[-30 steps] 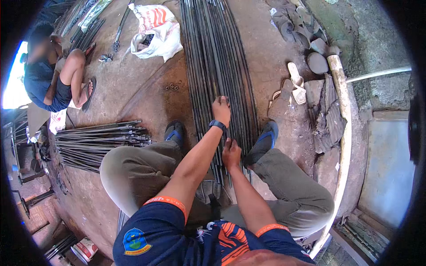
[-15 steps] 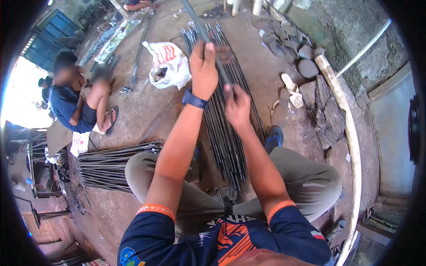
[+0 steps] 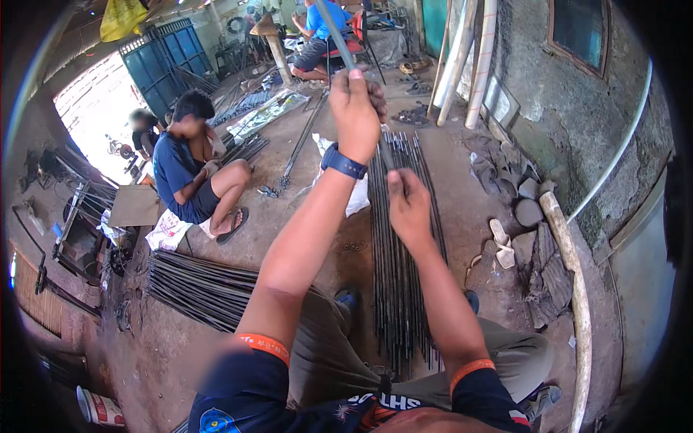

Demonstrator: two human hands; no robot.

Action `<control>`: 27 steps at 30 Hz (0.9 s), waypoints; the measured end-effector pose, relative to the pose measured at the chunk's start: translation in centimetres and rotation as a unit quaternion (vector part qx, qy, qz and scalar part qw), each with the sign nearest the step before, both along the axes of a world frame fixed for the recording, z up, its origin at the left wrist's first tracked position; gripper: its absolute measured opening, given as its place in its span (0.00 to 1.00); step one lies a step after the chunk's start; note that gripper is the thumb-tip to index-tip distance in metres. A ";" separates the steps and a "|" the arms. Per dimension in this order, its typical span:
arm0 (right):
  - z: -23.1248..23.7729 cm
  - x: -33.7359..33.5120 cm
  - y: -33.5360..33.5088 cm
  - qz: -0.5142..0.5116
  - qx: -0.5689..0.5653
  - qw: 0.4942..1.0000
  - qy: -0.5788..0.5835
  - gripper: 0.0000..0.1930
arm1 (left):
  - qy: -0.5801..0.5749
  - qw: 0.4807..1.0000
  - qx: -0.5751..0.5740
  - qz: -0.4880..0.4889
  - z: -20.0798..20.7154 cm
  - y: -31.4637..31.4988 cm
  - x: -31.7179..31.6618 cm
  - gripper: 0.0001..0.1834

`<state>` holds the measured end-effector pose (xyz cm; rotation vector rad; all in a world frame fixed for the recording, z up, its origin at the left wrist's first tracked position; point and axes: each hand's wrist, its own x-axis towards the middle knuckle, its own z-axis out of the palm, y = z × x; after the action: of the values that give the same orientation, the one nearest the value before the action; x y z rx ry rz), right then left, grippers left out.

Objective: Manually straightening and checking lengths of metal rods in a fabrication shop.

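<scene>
A long grey metal rod slants up and away in front of me, its far end cut off by the top of the view. My left hand, with a dark blue band on the wrist, has its fingers wrapped round the rod. Lower down, my right hand pinches the near end of the rod between thumb and fingers. Beneath my hands, a bundle of dark thin rods lies lengthwise on the floor between my legs. A second bundle of rods lies to the left of my leg.
A person sits on the floor at the left; another person sits on a chair farther back. A white sack lies behind my left forearm. Sandals, stones and a pale pole lie along the right wall.
The view has tilted up, showing more of the room's far side. Both hands still grip the rod, which stays slanted upward. The white sack is now largely behind my left arm.
</scene>
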<state>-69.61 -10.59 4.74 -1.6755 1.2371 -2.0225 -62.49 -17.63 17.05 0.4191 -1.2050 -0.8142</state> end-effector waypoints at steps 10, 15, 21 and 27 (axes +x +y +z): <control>8.7 -0.6 -1.9 -0.026 -0.011 0.996 0.087 0.22 | -0.011 0.999 0.006 -0.035 4.2 1.4 2.4 0.14; 9.0 -0.3 -1.3 -0.064 -0.018 0.985 0.162 0.24 | -0.012 0.999 0.024 -0.048 1.1 1.3 3.0 0.17; 4.9 -2.0 0.7 0.003 0.103 0.962 0.252 0.22 | 0.112 0.988 0.023 -0.102 -0.5 0.8 7.9 0.17; -4.3 -9.0 5.2 0.149 0.342 0.871 0.320 0.19 | 0.150 0.985 0.080 0.036 -6.2 -2.6 12.3 0.13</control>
<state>-78.63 -5.43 0.41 -2.0049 1.5050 -0.6940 -50.19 -20.23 10.83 0.4498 -0.8430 -0.8800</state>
